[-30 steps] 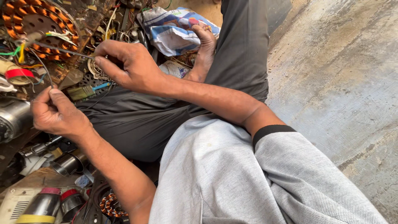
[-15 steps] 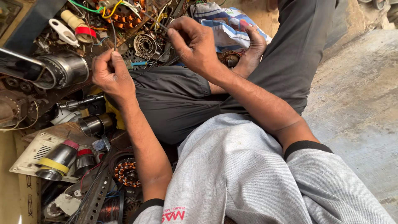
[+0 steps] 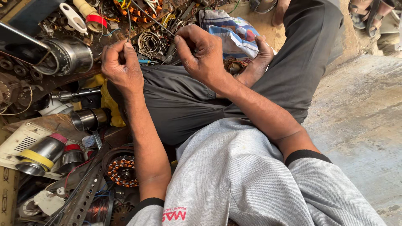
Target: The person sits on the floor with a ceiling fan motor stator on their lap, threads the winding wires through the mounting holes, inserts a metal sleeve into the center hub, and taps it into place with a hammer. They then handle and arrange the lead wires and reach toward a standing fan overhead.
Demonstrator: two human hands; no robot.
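My left hand is closed in a pinch on a thin wire that runs up from its fingertips. My right hand is held a hand's width to the right, its fingers also pinched together on the fine wire. Both hands hover above my crossed legs in dark trousers. A small round stator coil lies on the ground just beyond, between the two hands. How the wire runs between the hands is too thin to make out.
A metal motor housing and a red tape roll lie at upper left. A copper-wound stator, metal cups and scrap parts crowd the left. A blue-white plastic bag sits by my foot. Concrete floor is at right.
The view has swung left and down over the pile of parts. My left hand has come up and closer to my right hand; both stay pinched.
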